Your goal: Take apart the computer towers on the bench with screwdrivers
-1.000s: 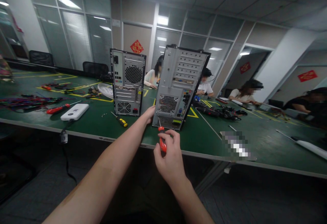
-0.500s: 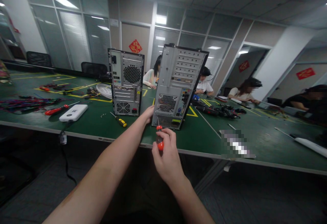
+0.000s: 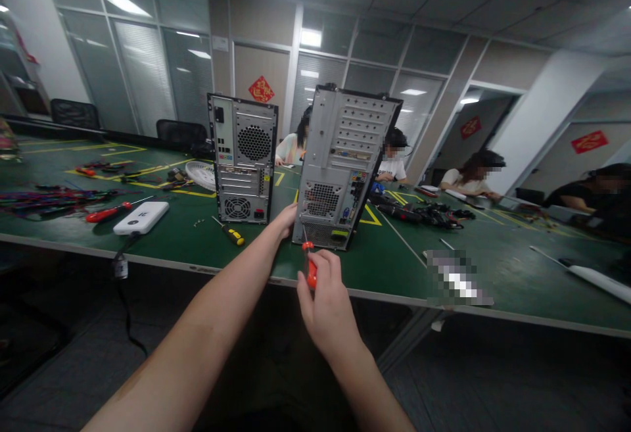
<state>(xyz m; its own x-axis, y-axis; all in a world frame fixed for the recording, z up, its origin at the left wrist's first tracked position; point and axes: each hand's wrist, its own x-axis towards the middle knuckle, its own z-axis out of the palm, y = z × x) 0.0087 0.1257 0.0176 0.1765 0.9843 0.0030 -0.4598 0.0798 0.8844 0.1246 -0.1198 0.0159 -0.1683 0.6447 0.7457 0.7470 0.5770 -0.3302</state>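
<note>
My right hand [image 3: 328,294] is closed around a red-and-black screwdriver [image 3: 311,273], whose thin shaft points up at the lower back panel of the taller computer tower [image 3: 328,169]. Whether the tip sits in a screw is too small to tell. Against the lower left side of that tower lies my left hand [image 3: 287,219], its fingers mostly hidden by the case. The tower stands upright but looks slightly tilted, its rear ports and vents facing me. A second, smaller computer tower [image 3: 244,156] stands upright to its left, with a yellow-and-black screwdriver [image 3: 233,233] in front.
On the green table [image 3: 187,248] lie a white power bank [image 3: 141,217] with a cable over the edge, a red screwdriver [image 3: 108,212] and bundled wires [image 3: 44,200]. Black cables [image 3: 428,212] and a blurred-out flat object [image 3: 456,277] are at right. Several people sit across the table.
My right hand has shifted slightly right and the screwdriver handle has turned a little in its grasp. My left hand and both towers stay in place.
</note>
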